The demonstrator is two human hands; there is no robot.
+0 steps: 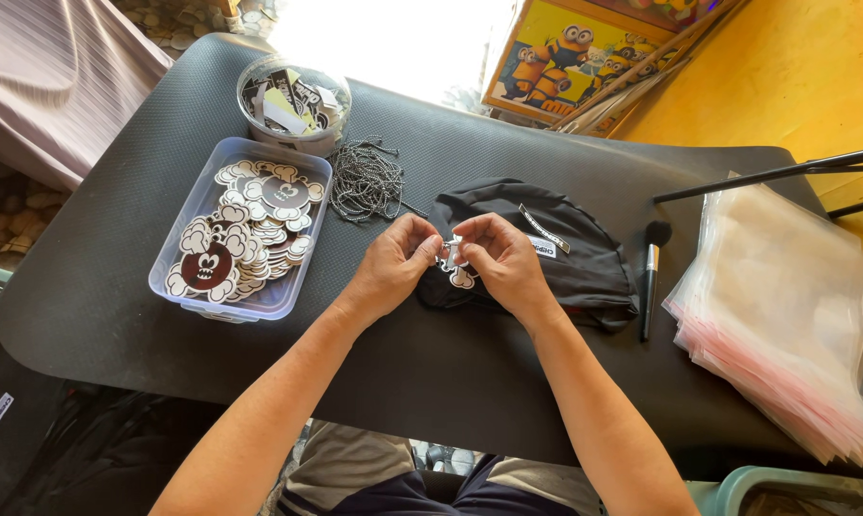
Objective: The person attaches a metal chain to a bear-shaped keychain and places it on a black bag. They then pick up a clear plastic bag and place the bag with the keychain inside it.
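Both hands meet over the black cap (565,258) on the tabletop (116,287). The left hand (393,263) and right hand (498,258) each pinch the small tag (458,272) between fingertips. Best to grip near its edge, keeping the cap flat beneath.

tub of cutouts (188,225) | bead chains (366,180) | brush (651,272) | clear bags (785,296)

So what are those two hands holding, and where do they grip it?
Both the left hand and right hand pinch a small white cut-out tag by its top edge, over a black cap.
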